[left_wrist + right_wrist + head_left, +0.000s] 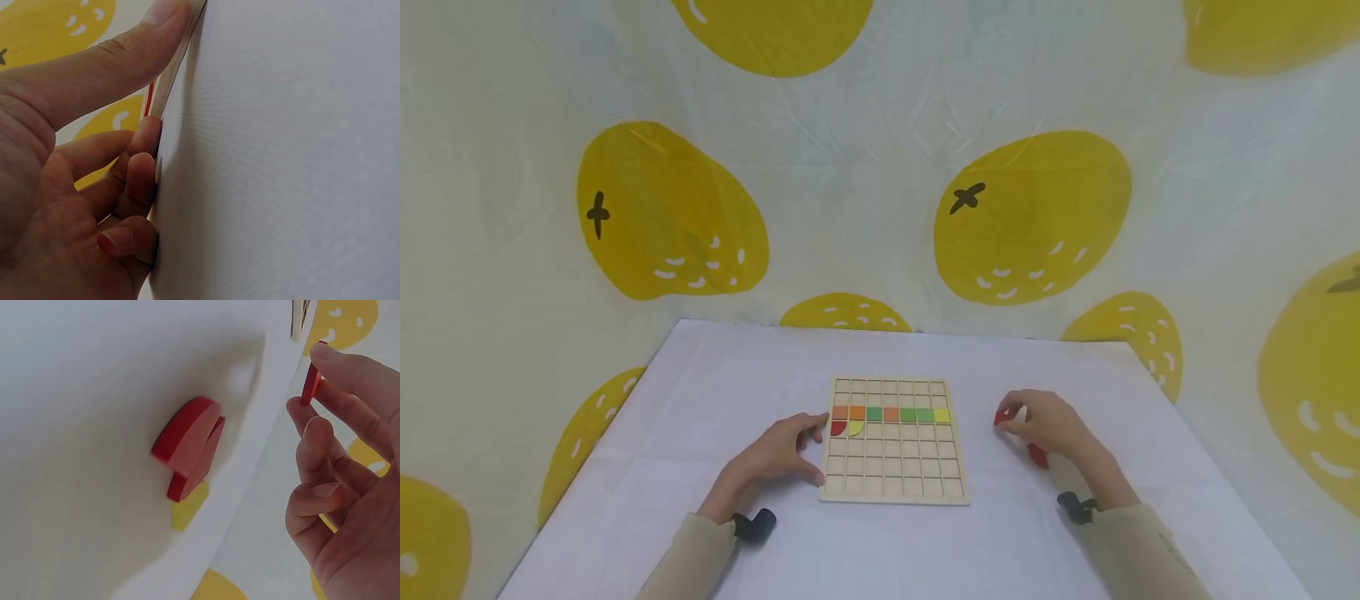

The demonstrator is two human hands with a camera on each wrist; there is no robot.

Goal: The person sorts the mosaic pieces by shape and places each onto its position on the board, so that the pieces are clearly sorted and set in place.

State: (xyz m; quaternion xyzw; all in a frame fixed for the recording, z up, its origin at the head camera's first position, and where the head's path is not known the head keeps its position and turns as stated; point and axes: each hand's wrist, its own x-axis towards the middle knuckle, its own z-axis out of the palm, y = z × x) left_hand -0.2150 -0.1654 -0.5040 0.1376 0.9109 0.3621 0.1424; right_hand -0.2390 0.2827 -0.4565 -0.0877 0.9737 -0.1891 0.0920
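Observation:
A pale wooden grid board [895, 485] lies flat on the white table. One row holds several orange, green and yellow square tiles; below it sit a red quarter-round tile [838, 427] and a yellow quarter-round tile [856, 427]. My left hand [771, 450] rests its thumb and fingers against the board's left edge, the thumb nearer me. Right of the board, my right hand [1051, 421] pinches a small red tile [310, 384] between thumb and index finger. Beneath that hand lie loose red pieces [192, 434], one partly covering another.
Beside the loose red pieces a small yellow shape [187, 507] shows, partly hidden. The white tabletop [880, 550] runs back to a wall cloth [850, 208] printed with yellow fruit. A dark band with a camera [756, 526] sits on each wrist.

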